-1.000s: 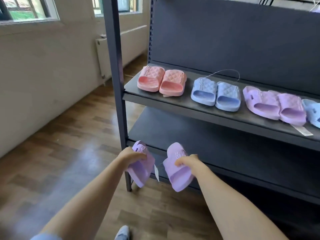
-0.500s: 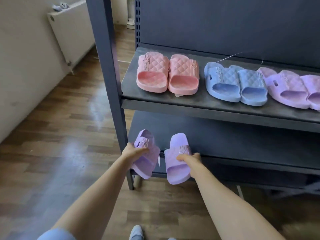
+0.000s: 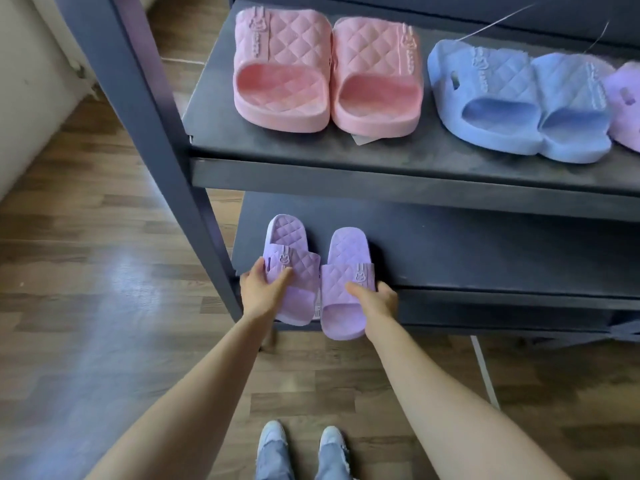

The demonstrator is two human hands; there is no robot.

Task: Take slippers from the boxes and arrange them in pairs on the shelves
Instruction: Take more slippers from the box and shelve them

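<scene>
Two lilac quilted slippers lie side by side at the left front of the lower shelf (image 3: 485, 258), heels hanging over its edge. My left hand (image 3: 261, 289) grips the left lilac slipper (image 3: 294, 268) by its strap and outer side. My right hand (image 3: 375, 301) grips the right lilac slipper (image 3: 346, 282), thumb on the strap and fingers round its right side. A white tag shows between the two. On the upper shelf (image 3: 381, 150) stand a pink pair (image 3: 325, 74), a blue pair (image 3: 519, 98) and part of a lilac slipper (image 3: 627, 105).
The rack's dark upright post (image 3: 138, 109) stands just left of my left hand. Wooden floor (image 3: 86, 271) spreads to the left and below. My two feet (image 3: 301, 448) in grey shoes stand in front of the rack. A white wall and radiator are at far left.
Both hands have carried the lilac slippers forward and set them onto the lower shelf, now level and pointing inward. My head has dipped closer, so the upper shelf fills the top.
</scene>
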